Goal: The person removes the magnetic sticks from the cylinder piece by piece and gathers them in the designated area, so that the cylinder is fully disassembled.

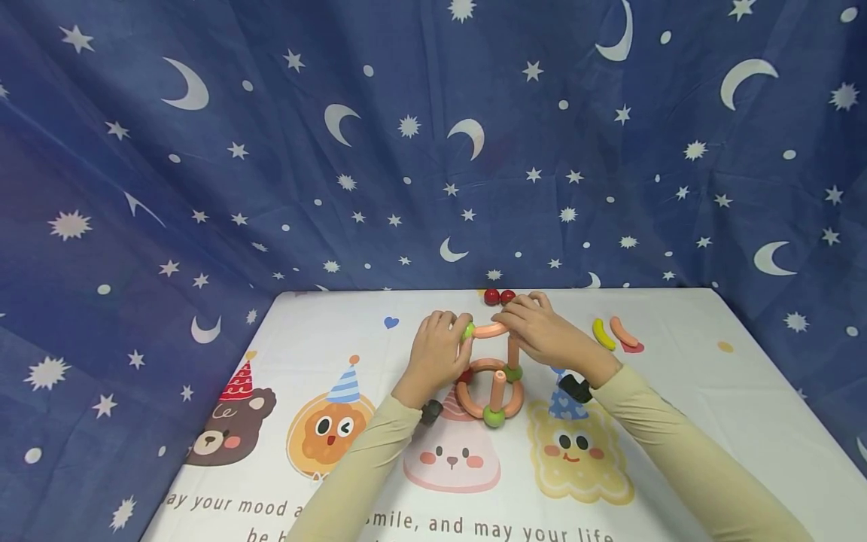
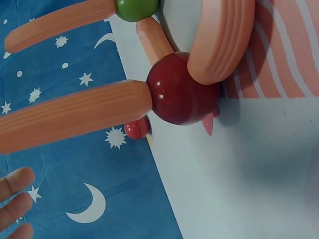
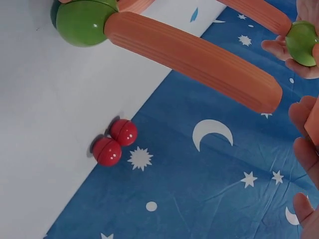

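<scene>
A ring of curved orange sticks (image 1: 462, 395) joined by balls lies on the table, with upright straight orange sticks (image 1: 497, 391) rising from it. Green balls (image 1: 494, 417) and a dark red ball (image 2: 182, 89) form its joints. My left hand (image 1: 433, 350) pinches a green ball (image 3: 301, 42) at the top of one upright. A curved orange stick (image 1: 489, 330) runs from that ball toward my right hand (image 1: 542, 331), which grips its other end. Another upright (image 3: 194, 62) has a free top end close to my right fingers.
Two small red balls (image 1: 499, 297) sit by the table's back edge. To the right lie a yellow curved piece (image 1: 603, 334) and a short orange curved piece (image 1: 623, 332). A printed white cloth (image 1: 352, 316) covers the table, and a blue star-patterned curtain (image 1: 406, 196) hangs behind.
</scene>
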Motion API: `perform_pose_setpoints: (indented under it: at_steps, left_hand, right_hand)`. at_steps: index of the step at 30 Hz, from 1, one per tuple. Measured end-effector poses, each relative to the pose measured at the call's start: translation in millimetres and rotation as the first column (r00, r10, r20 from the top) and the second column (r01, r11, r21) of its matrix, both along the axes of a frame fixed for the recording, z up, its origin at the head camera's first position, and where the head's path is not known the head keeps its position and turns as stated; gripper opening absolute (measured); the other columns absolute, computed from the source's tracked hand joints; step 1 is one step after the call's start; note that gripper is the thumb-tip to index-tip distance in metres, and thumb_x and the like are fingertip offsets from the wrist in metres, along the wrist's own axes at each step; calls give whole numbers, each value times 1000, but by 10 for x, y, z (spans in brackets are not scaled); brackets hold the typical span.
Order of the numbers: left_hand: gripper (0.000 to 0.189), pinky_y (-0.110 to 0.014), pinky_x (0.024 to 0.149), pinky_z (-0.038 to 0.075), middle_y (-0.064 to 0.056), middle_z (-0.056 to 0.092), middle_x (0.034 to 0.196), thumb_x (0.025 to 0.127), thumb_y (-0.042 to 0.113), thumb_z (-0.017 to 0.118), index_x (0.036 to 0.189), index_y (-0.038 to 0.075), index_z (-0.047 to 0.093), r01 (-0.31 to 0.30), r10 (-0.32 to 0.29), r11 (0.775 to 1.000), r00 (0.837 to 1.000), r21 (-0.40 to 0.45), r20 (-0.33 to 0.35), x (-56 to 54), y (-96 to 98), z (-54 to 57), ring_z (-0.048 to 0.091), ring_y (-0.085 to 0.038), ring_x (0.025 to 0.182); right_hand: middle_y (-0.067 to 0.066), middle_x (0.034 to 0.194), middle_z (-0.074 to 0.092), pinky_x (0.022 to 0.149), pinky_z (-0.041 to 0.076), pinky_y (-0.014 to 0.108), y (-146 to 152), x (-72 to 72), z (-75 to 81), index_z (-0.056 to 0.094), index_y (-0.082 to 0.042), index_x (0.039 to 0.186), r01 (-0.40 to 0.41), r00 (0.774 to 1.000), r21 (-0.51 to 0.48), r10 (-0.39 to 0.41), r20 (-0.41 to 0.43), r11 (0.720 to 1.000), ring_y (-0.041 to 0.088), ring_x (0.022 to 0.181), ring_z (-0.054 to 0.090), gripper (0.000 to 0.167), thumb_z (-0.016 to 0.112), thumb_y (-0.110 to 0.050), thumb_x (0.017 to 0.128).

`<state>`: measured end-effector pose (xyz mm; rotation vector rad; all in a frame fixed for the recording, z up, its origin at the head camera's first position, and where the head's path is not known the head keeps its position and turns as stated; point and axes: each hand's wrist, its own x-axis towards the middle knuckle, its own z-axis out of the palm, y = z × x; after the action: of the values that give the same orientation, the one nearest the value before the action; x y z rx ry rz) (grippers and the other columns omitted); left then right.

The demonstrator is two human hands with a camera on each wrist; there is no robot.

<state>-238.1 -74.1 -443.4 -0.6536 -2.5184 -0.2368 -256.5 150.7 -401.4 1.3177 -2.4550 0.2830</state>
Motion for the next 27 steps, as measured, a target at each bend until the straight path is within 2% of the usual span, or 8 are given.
perform_pose_setpoints:
  at_steps: [6,19,23,27]
  left_hand:
    - [33,-36,87,45,-5,60,100,91,31,48,119,15,56,14,-14,1000,1000,16,7,1,-25,-5,54,-22,98]
    - [32,-36,88,45,-5,60,101,93,31,49,121,16,55,17,-18,999,1000,29,6,-2,-36,-34,54,-22,98]
    - [32,-36,88,45,-5,60,100,93,32,50,121,16,55,23,-23,999,1000,35,2,4,-37,-33,54,-21,98]
    - [33,-36,88,45,-5,60,100,93,32,50,121,15,54,23,-23,999,1000,37,5,6,-36,-33,54,-21,98]
  right_hand:
    - [5,103,62,94,32,50,31,11,-16,62,-9,109,-8,1000,-46,8,-13,999,22,102,50,23,63,-9,86]
    - [3,103,60,95,31,46,36,20,-38,62,-10,109,-25,999,-86,27,18,996,22,103,49,19,56,-12,92]
    - [3,102,60,94,31,46,44,10,-41,63,-11,106,-40,999,-101,41,11,994,22,102,49,20,62,-7,87]
    - [4,101,61,92,33,47,54,5,-50,63,-11,103,-63,998,-111,60,-31,992,23,102,50,27,70,-2,79]
